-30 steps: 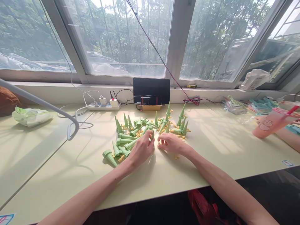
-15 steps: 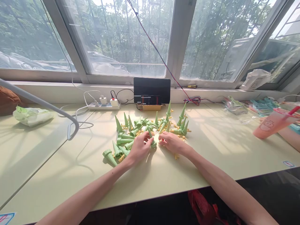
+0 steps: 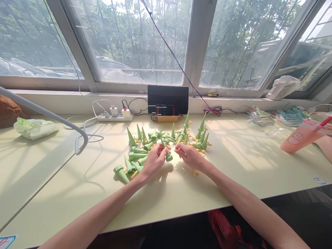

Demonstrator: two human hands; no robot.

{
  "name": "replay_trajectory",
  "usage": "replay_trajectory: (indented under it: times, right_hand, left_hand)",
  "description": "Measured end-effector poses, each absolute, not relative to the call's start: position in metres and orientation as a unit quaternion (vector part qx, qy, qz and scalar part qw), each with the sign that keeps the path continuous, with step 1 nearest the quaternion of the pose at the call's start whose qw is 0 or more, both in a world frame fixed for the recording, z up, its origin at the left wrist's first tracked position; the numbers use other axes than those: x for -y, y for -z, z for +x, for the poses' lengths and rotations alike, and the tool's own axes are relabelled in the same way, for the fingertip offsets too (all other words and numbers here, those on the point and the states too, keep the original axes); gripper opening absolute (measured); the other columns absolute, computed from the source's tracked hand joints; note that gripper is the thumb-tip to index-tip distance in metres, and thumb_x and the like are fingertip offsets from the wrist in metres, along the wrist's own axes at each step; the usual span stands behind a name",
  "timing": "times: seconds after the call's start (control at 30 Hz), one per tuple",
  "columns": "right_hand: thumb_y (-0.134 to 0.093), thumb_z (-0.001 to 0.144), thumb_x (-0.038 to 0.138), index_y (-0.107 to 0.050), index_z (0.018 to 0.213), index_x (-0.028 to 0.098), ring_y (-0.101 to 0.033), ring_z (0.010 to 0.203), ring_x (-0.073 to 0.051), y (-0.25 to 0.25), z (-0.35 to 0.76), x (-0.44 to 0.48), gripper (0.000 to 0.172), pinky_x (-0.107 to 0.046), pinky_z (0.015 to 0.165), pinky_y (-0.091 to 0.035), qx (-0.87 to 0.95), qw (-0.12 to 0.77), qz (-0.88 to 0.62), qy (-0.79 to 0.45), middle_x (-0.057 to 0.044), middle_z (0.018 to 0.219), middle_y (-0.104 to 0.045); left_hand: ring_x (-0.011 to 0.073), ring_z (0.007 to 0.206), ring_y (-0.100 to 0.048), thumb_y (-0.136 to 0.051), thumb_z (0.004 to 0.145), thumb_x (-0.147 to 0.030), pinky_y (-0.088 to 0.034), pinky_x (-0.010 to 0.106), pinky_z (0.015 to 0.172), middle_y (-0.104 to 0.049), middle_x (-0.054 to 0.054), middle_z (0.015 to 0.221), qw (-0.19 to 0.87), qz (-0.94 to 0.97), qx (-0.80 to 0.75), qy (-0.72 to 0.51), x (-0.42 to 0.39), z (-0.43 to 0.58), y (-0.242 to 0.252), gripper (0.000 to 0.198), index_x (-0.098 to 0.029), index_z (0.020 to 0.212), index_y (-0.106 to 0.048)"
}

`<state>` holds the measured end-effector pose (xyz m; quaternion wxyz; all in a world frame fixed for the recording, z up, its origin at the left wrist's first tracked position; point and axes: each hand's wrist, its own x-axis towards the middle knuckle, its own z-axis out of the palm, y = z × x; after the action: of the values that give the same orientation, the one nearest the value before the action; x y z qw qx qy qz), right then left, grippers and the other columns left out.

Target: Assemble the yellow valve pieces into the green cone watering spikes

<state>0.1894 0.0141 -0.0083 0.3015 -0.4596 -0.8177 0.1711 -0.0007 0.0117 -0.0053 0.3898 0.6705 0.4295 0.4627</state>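
My left hand (image 3: 155, 159) is closed on a green cone (image 3: 168, 157), its wide ribbed end pointing down and to the right. To the right of it, my right hand (image 3: 190, 155) has its fingertips pinched together; whatever they hold is too small to make out. Several green cones lie on the left, among them one with its ribbed cap (image 3: 119, 169) toward the left. Behind the hands is a pile of cones, some upright, such as a tall one (image 3: 201, 127) at the right. Small yellow pieces (image 3: 195, 172) lie around and under my right hand.
A phone (image 3: 167, 110) leans on a dark tablet (image 3: 168, 93) at the back. A power strip (image 3: 115, 118) with cables sits left of it. A grey curved tube (image 3: 52, 112) crosses the left side. On the right stand a pink cup (image 3: 298, 136) and plastic bags (image 3: 261, 117).
The green cone in my left hand has risen slightly and tilted, its wide end now lower right. My right hand has shifted very little.
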Motion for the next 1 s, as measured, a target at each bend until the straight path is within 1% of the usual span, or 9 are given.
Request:
replay_trajectory:
  times: [0.1, 0.17, 0.27, 0.33, 0.5, 0.67, 0.77, 0.9, 1.0]
  right_hand:
    - [-0.042, 0.099, 0.029, -0.057, 0.093, 0.020, -0.050, 0.062, -0.012, 0.009, 0.189, -0.014, 0.019, -0.024, 0.059, -0.037, 0.820, 0.348, -0.427, -0.156, 0.000, 0.074, -0.059]
    - [-0.044, 0.099, 0.029, -0.059, 0.097, 0.019, -0.054, 0.066, -0.013, 0.009, 0.189, -0.013, 0.018, -0.025, 0.061, -0.040, 0.819, 0.372, -0.408, -0.157, -0.002, 0.081, -0.063]
    - [-0.045, 0.099, 0.027, -0.060, 0.101, 0.020, -0.058, 0.072, -0.014, 0.008, 0.188, -0.011, 0.018, -0.025, 0.063, -0.044, 0.819, 0.397, -0.379, -0.164, -0.005, 0.091, -0.066]
    - [-0.045, 0.099, 0.026, -0.061, 0.101, 0.021, -0.058, 0.072, -0.014, 0.008, 0.188, -0.010, 0.017, -0.026, 0.063, -0.045, 0.823, 0.403, -0.364, -0.165, -0.005, 0.094, -0.066]
    - [-0.047, 0.098, 0.027, -0.062, 0.103, 0.021, -0.059, 0.070, -0.013, 0.009, 0.187, -0.009, 0.017, -0.026, 0.062, -0.047, 0.825, 0.404, -0.360, -0.162, -0.005, 0.093, -0.067]
    - [-0.049, 0.097, 0.027, -0.060, 0.109, 0.021, -0.059, 0.067, -0.013, 0.010, 0.186, -0.007, 0.017, -0.026, 0.062, -0.049, 0.819, 0.406, -0.371, -0.163, -0.004, 0.088, -0.067]
    - [-0.051, 0.096, 0.027, -0.058, 0.111, 0.021, -0.060, 0.068, -0.013, 0.010, 0.185, -0.007, 0.017, -0.026, 0.062, -0.050, 0.813, 0.417, -0.371, -0.167, -0.004, 0.089, -0.067]
    - [-0.052, 0.095, 0.027, -0.057, 0.112, 0.022, -0.061, 0.068, -0.012, 0.009, 0.184, -0.004, 0.018, -0.026, 0.063, -0.052, 0.808, 0.442, -0.356, -0.160, -0.003, 0.085, -0.066]
    - [-0.054, 0.094, 0.028, -0.058, 0.110, 0.021, -0.061, 0.067, -0.012, 0.007, 0.182, -0.001, 0.018, -0.026, 0.062, -0.053, 0.802, 0.460, -0.347, -0.156, -0.002, 0.083, -0.066]
  left_hand:
    - [0.0116, 0.056, -0.055, -0.052, 0.089, -0.040, -0.042, 0.023, 0.048, -0.065, 0.005, 0.075, 0.387, 0.670, -0.424, -0.472, -0.012, -0.001, 0.005, 0.026, -0.016, 0.085, -0.057]
    - [0.0116, 0.057, -0.056, -0.051, 0.090, -0.040, -0.042, 0.022, 0.048, -0.066, 0.005, 0.076, 0.395, 0.666, -0.421, -0.472, -0.011, 0.000, 0.005, 0.026, -0.015, 0.087, -0.057]
    - [0.0106, 0.057, -0.056, -0.051, 0.090, -0.040, -0.041, 0.021, 0.047, -0.066, 0.005, 0.079, 0.412, 0.656, -0.424, -0.469, -0.010, 0.001, 0.002, 0.025, -0.016, 0.090, -0.056]
    - [0.0098, 0.057, -0.055, -0.052, 0.091, -0.040, -0.040, 0.020, 0.046, -0.065, 0.004, 0.080, 0.421, 0.651, -0.426, -0.467, -0.008, 0.001, 0.001, 0.024, -0.016, 0.090, -0.055]
    - [0.0087, 0.057, -0.054, -0.053, 0.090, -0.042, -0.039, 0.020, 0.046, -0.062, 0.003, 0.080, 0.426, 0.647, -0.421, -0.472, -0.006, 0.002, 0.000, 0.026, -0.016, 0.088, -0.055]
    - [0.0091, 0.058, -0.055, -0.055, 0.089, -0.042, -0.038, 0.019, 0.043, -0.063, 0.004, 0.082, 0.427, 0.647, -0.410, -0.482, -0.004, 0.002, -0.001, 0.028, -0.016, 0.097, -0.059]
    - [0.0096, 0.059, -0.056, -0.056, 0.089, -0.042, -0.037, 0.018, 0.042, -0.064, 0.005, 0.084, 0.421, 0.645, -0.398, -0.498, -0.002, 0.002, -0.002, 0.029, -0.016, 0.102, -0.061]
    - [0.0103, 0.060, -0.058, -0.056, 0.091, -0.041, -0.041, 0.019, 0.044, -0.064, 0.006, 0.088, 0.406, 0.649, -0.375, -0.523, 0.001, 0.001, -0.002, 0.028, -0.018, 0.105, -0.060]
    - [0.0114, 0.063, -0.060, -0.055, 0.092, -0.038, -0.045, 0.021, 0.049, -0.063, 0.004, 0.085, 0.375, 0.665, -0.358, -0.538, 0.004, 0.000, -0.002, 0.026, -0.018, 0.107, -0.060]
